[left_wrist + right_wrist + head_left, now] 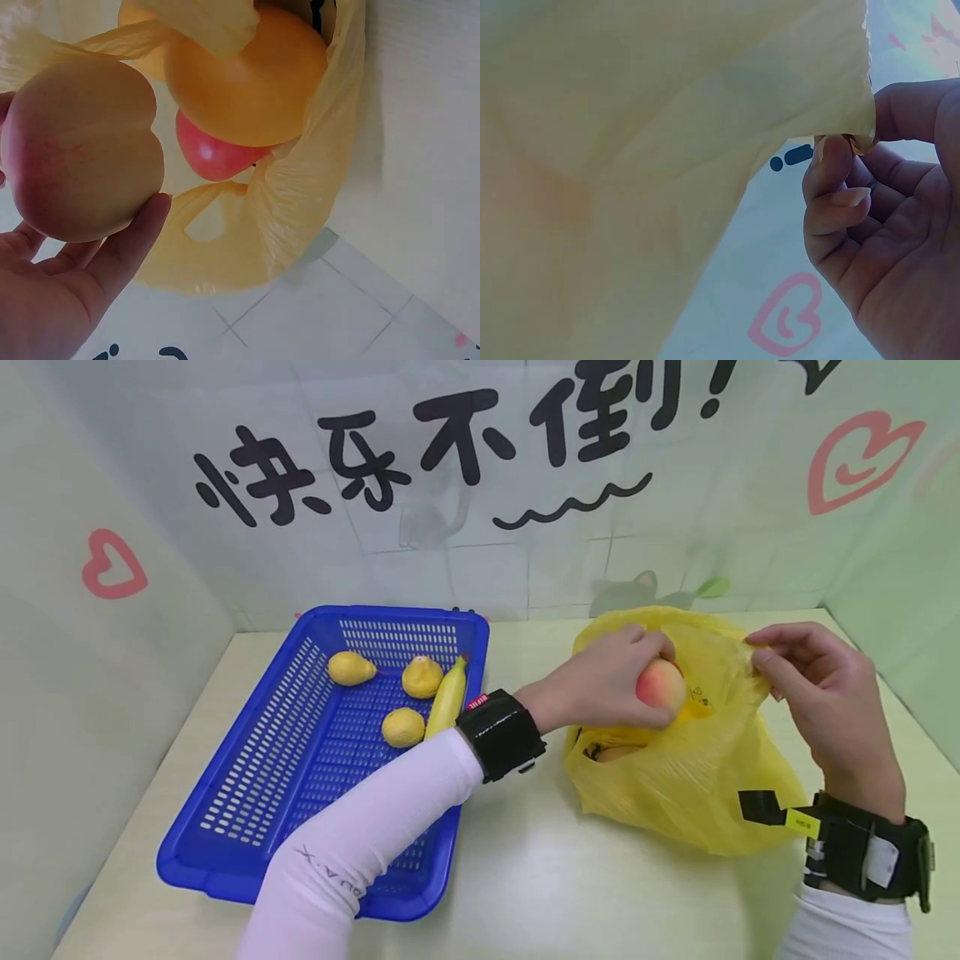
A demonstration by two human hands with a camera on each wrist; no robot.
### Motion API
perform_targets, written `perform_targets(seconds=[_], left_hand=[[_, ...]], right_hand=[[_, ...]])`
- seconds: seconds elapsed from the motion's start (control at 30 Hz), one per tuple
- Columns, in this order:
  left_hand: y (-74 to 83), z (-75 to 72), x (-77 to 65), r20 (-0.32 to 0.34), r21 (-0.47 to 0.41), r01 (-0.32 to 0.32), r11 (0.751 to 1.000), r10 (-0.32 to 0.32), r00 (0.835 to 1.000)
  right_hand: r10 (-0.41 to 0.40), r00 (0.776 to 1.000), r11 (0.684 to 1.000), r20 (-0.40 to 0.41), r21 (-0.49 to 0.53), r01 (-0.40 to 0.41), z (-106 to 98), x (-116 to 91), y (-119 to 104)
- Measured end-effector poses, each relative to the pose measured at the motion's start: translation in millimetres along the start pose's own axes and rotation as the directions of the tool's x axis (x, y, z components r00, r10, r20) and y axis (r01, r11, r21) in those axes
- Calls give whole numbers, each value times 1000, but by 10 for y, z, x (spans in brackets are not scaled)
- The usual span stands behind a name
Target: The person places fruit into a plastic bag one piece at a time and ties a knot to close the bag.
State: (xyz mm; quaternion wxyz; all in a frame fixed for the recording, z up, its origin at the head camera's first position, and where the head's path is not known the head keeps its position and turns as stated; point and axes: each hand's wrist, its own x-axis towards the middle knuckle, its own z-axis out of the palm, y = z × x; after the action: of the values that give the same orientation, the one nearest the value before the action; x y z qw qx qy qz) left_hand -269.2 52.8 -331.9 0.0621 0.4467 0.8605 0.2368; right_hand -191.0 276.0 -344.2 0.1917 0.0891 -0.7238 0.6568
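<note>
A pink and cream peach [662, 686] is gripped by my left hand [611, 681] at the mouth of a yellow plastic bag [720, 777]. In the left wrist view the peach [82, 150] sits between thumb and fingers, beside the bag's opening. Inside the bag lie a round orange fruit [244, 75] and a red fruit [214, 150], partly covered by plastic. My right hand [843, 693] pinches the bag's right rim between thumb and forefinger. The right wrist view shows the bag's edge [840, 90] caught in those fingertips.
Left on the table stands a blue plastic basket [180, 852]. It holds a yellow pear [351, 668], two round yellow fruits [422, 677] and a banana [447, 697], partly behind my left arm. A printed wall [480, 568] closes off the back of the table.
</note>
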Motion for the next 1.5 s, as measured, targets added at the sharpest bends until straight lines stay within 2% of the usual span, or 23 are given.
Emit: perform_targets(seconds=[0.3, 0.47, 0.57, 0.7, 0.9, 1.07, 1.3, 1.5], left_hand=[[37, 119, 98, 63, 71, 21, 997, -26, 998], [85, 144, 156, 149, 120, 32, 992, -49, 988], [110, 172, 167, 177, 142, 26, 990, -51, 983], [125, 187, 171, 173, 158, 23, 987, -51, 984], [161, 179, 166, 218, 194, 20, 981, -63, 974], [130, 176, 173, 244, 180, 16, 983, -61, 968], [130, 222, 226, 241, 201, 5, 979, -55, 969], [183, 297, 262, 232, 277, 44, 960, -111, 966]], right_hand=[[-5, 1000, 1000, 5, 19, 5, 3, -1, 7], [-15, 1000, 1000, 11, -14, 15, 10, 7, 9], [-20, 1000, 1000, 20, -2, 20, 9, 9, 11], [-21, 1000, 999, 20, -32, 21, 5, 21, 10], [-4, 1000, 997, 21, -77, 6, 25, 34, 1], [36, 999, 993, 19, -115, -34, 21, 26, -6], [47, 999, 984, 12, -172, -44, 6, 19, -10], [47, 999, 986, 18, -161, -44, 5, 10, 1]])
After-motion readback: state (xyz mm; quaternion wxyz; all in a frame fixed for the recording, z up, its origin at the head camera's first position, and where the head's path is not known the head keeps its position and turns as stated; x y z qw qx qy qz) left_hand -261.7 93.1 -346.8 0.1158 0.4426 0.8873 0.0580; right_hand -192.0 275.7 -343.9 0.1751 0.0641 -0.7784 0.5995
